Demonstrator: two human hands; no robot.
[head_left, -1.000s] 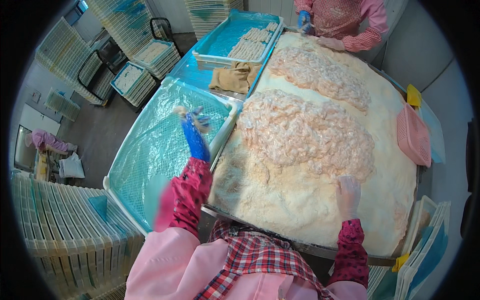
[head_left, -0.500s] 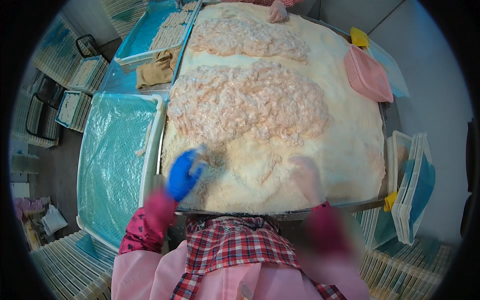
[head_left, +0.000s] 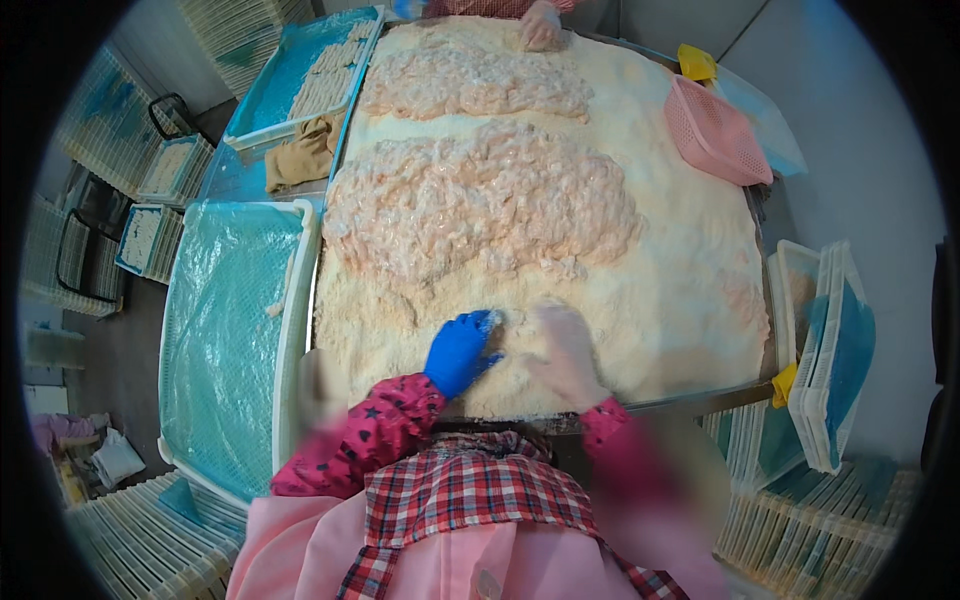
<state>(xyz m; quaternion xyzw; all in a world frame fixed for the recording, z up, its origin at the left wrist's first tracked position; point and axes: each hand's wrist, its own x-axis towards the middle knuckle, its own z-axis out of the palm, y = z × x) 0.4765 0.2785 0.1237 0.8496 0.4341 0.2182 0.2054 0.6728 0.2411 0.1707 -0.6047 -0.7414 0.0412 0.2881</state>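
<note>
My left hand point(head_left: 463, 350) in a blue glove rests on the pale crumb layer point(head_left: 670, 330) near the table's front, fingers curved and apart, tips dusted white. Facing it, my right hand point(head_left: 562, 352) in a clear glove is blurred, its thumb apart from the fingers, touching or just over the crumbs. Beyond both lies a large mound of glossy pink, meat-like pieces point(head_left: 480, 200), with a second mound point(head_left: 470, 80) behind. Left of the table, a plastic-lined tray point(head_left: 225, 350) holds a pale strip point(head_left: 278, 305) at its right side.
A co-worker's hand point(head_left: 540, 30) is at the far edge. A tray of pale strips point(head_left: 240, 135) and a tan cloth point(head_left: 295, 165) sit back left. A pink basket point(head_left: 705, 130) stands right, stacked racks point(head_left: 830, 350) beside the table, more racks point(head_left: 140, 530) lower left.
My blue-gloved hand left the lined tray, where it held something pale, and moved onto the crumbs. Both hands have drawn closer together. The view has also shifted.
</note>
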